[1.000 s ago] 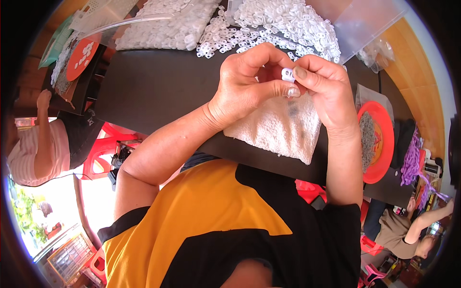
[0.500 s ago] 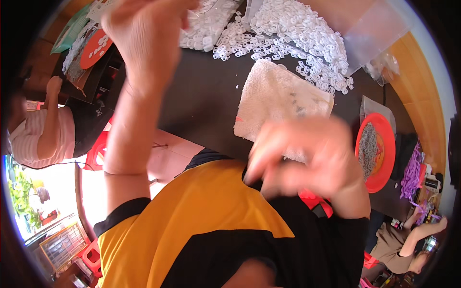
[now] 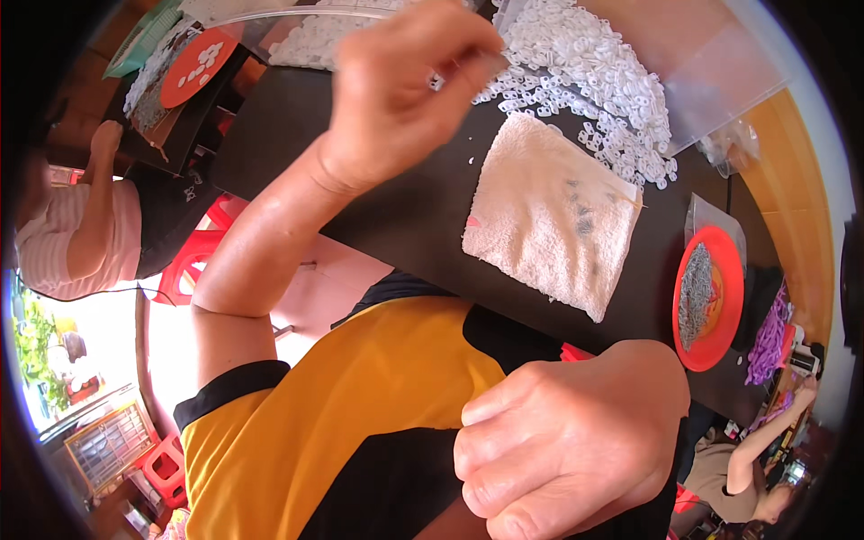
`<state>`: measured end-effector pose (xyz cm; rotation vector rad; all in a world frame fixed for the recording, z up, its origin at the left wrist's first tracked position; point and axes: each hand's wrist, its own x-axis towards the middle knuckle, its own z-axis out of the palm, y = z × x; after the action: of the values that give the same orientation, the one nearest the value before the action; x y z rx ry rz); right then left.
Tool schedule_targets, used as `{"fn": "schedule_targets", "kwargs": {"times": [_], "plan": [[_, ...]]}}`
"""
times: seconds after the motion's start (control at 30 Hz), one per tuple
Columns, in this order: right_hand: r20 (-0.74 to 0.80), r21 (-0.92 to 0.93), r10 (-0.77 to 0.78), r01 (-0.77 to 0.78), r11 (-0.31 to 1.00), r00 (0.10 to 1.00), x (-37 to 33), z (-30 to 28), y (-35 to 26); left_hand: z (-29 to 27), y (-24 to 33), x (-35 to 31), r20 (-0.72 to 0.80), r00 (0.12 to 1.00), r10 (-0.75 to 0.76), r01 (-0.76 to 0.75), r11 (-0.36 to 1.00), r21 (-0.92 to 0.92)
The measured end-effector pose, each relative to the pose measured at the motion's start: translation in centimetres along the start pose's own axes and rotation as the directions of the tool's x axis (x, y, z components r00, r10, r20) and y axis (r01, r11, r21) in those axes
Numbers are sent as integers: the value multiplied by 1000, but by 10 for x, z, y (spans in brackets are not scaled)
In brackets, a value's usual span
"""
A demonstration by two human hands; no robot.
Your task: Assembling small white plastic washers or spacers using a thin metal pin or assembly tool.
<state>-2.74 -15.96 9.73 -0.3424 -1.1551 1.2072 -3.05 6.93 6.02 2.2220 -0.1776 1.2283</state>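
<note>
My left hand (image 3: 405,99) is raised over the dark table, its fingers bent together in a pinch beside a heap of small white plastic pieces (image 3: 585,67) with holes in them. A white speck shows in the gap between thumb and fingers; I cannot tell whether it is held or lies behind. Close to my chest, my right hand (image 3: 576,441) is closed into a fist, knuckles up, and anything inside is hidden. Between the heap and the fist, a cream towel (image 3: 549,216) with grey smudges lies on the dark table (image 3: 396,234).
At the right edge stands a red plate (image 3: 718,337) with thin grey metal pieces (image 3: 695,297). Clear plastic (image 3: 720,81) lies beside the heap. On the left, a person in a striped shirt (image 3: 81,234) sits by another red plate (image 3: 171,90). Another person (image 3: 729,477) sits lower right.
My left hand has come down and to the right, toward the white heap. My right hand has moved from over the towel down toward my chest, uncovering the towel.
</note>
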Motion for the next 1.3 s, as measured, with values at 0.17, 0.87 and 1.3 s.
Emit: {"fn": "schedule_targets", "kwargs": {"times": [0.17, 0.87, 1.3], "plan": [[302, 147, 355, -412, 899, 885, 40, -22, -20, 37, -50, -29, 282, 942, -183, 154, 981, 120], [-720, -694, -207, -683, 227, 662, -69, -165, -43, 59, -39, -33, 447, 830, -333, 376, 927, -8], [-694, -720, -437, -555, 417, 572, -85, -177, -43, -39, 58, -12, -112, 985, 135, -86, 927, 366]]}}
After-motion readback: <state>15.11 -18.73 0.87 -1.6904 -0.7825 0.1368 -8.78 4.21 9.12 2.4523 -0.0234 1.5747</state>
